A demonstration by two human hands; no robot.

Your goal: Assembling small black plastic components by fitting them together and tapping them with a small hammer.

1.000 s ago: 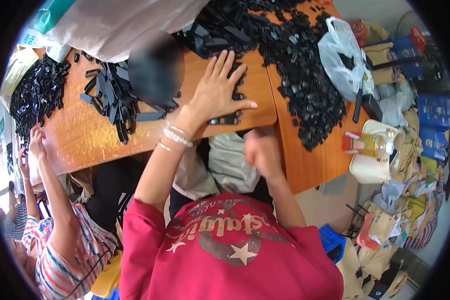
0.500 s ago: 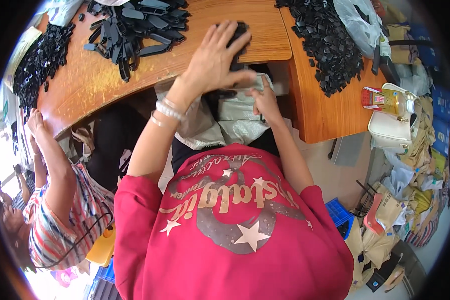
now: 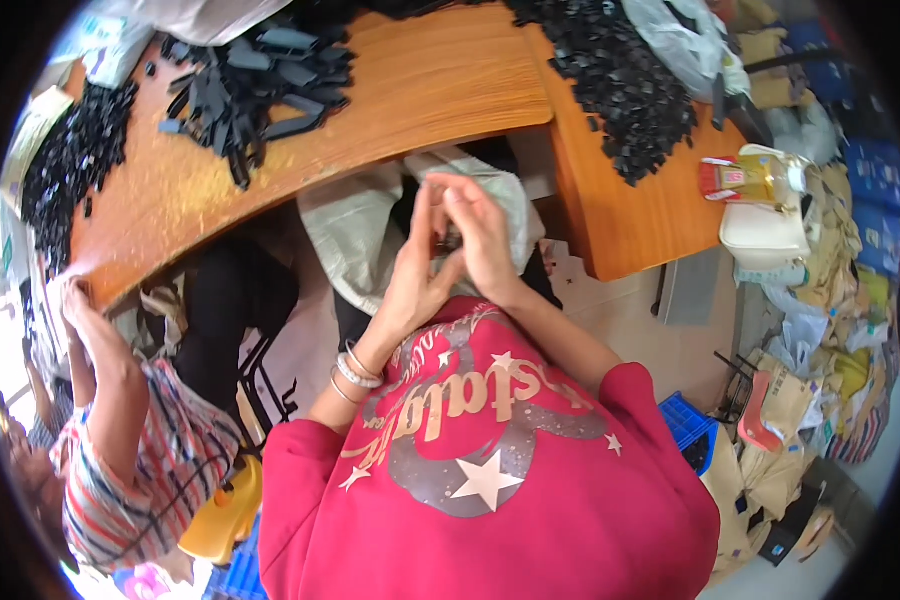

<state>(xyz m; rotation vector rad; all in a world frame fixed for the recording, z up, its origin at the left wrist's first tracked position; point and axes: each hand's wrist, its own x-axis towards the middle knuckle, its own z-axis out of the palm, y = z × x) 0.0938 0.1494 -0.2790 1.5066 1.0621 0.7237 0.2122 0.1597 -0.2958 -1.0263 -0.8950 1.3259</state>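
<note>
2 hands (image 3: pixel 484 240) meet over 1 pale sack (image 3: pixel 355 220).

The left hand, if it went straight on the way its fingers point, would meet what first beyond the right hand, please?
Beyond the right hand, the left hand would probably meet the front edge of the wooden table; the pale sack also lies along that line, seemingly lower, but depth is unclear.

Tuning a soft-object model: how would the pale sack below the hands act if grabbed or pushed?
The pale sack, behind the left hand and right hand, looks floppy: its sides sag in soft folds. Its thin, creased wall suggests it would crumple rather than tip stiffly. Weight is uncertain, since its contents can't be made out.
</note>
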